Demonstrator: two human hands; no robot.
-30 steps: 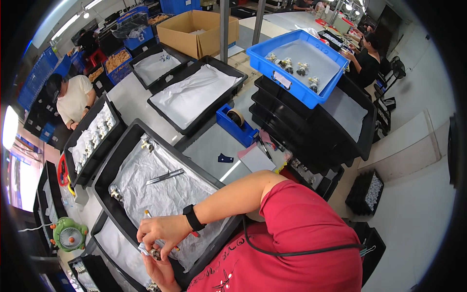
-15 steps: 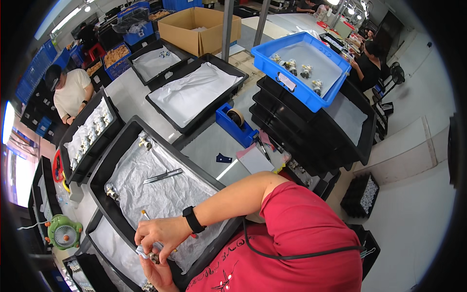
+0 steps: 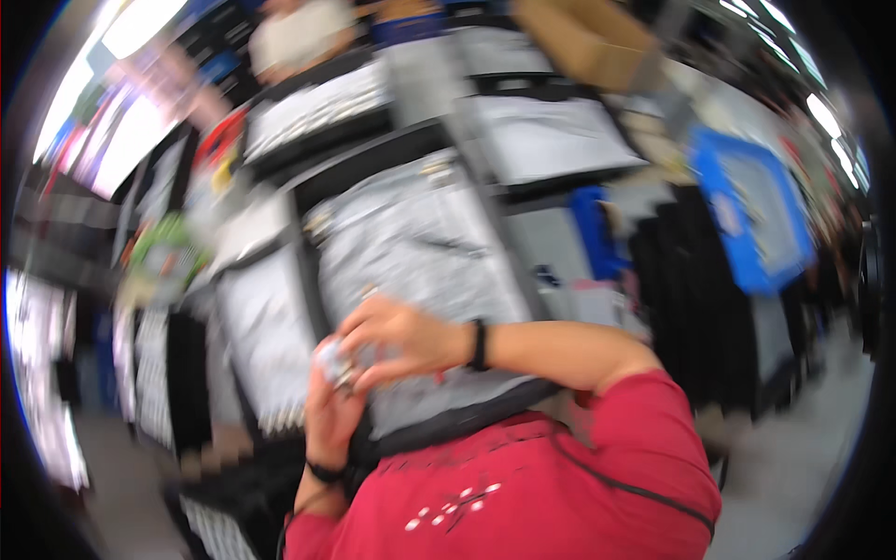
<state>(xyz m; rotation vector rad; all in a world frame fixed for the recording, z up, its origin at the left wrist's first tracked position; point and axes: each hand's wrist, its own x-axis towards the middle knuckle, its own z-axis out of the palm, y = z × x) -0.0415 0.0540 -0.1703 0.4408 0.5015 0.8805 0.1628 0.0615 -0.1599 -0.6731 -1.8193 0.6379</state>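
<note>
My left hand [image 3: 329,417] comes up from below, its fingers closed around a small metal fitting [image 3: 338,364] with something whitish about it. From the other side my right hand [image 3: 399,338] bends over, thumb and fingers closed on the same fitting. Motion blur hides the fitting's details. Both hands are over the near left part of a black tray [image 3: 471,422] lined with crumpled white paper [image 3: 411,233]. Two more small fittings lie at its far end [image 3: 436,168] and left edge [image 3: 319,224]. A thin dark pen-like tool [image 3: 457,245] rests on the paper.
Paper-lined black trays stand beyond [image 3: 560,140] and left [image 3: 266,327]; another holds rows of parts [image 3: 317,110]. Right are a blue tape dispenser [image 3: 597,233], stacked black trays [image 3: 691,299] and a blue crate [image 3: 714,201]. A green fan [image 3: 166,247] stands left; a co-worker [image 3: 303,37] is beyond.
My view has swung left, so the scene sits turned and further right, smeared by motion. Both hands have come up in the picture, still together at the fitting.
</note>
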